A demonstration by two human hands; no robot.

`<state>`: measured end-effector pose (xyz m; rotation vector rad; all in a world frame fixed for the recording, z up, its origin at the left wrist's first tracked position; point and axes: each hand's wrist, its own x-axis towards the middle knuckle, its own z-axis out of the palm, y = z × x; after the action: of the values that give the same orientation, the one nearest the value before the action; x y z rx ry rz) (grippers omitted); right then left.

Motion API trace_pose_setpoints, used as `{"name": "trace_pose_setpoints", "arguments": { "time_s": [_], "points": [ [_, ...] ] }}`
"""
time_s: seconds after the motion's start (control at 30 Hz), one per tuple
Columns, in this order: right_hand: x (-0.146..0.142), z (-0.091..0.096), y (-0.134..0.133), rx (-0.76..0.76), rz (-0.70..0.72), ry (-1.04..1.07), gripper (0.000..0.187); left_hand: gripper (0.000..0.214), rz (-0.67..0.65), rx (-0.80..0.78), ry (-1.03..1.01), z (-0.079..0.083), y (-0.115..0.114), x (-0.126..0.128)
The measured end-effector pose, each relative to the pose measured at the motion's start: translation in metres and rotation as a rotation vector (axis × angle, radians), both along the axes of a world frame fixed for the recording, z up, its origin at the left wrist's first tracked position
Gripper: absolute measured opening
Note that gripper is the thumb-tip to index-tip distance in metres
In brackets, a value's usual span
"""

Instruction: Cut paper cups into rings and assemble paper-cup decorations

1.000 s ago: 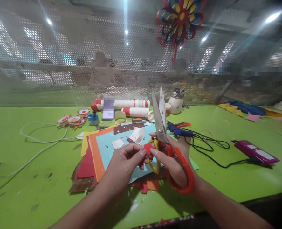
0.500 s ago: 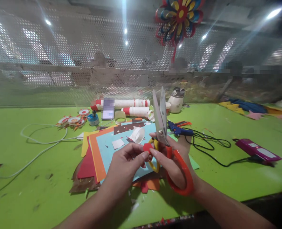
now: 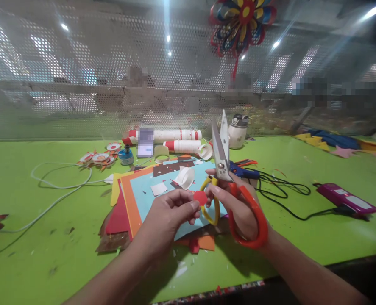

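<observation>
My left hand (image 3: 167, 214) pinches a small red paper piece (image 3: 200, 197) between thumb and fingertips, just above the stack of coloured paper sheets (image 3: 137, 195). My right hand (image 3: 238, 207) grips large scissors (image 3: 226, 169) with an orange and a yellow handle, blades pointing up and slightly apart. The right fingertips also touch the red piece. A white paper curl (image 3: 185, 178) lies on the light blue top sheet.
On the green table (image 3: 48, 237) lie a white cable (image 3: 57, 186), a blue glue gun (image 3: 243, 171) with black cord, a magenta device (image 3: 345, 199), rolled red-white tubes (image 3: 175, 135), a white jar (image 3: 238, 132) and paper scraps (image 3: 197, 243). A perforated screen stands behind.
Both hands have risen slightly and shifted right with the scissors and the red piece. The scissors stand a bit further from my left hand.
</observation>
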<state>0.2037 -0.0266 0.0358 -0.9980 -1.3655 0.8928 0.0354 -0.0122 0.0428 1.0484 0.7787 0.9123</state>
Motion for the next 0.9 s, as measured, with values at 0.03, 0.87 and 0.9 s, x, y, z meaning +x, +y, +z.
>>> {"name": "trace_pose_setpoints", "arguments": {
  "time_s": [0.03, 0.87, 0.9],
  "points": [
    [0.0, 0.0, 0.0, -0.001, -0.006, -0.013, 0.031, 0.018, -0.006, 0.003, 0.006, 0.0, 0.0, 0.0],
    [-0.007, 0.003, -0.012, 0.107, -0.098, -0.174, 0.027, 0.02, -0.065, 0.036, -0.042, 0.0, -0.007, 0.004],
    [-0.007, 0.002, -0.012, 0.1, -0.094, -0.176, 0.027, 0.018, -0.059, 0.044, -0.029, 0.0, -0.007, 0.004]
  ]
}}
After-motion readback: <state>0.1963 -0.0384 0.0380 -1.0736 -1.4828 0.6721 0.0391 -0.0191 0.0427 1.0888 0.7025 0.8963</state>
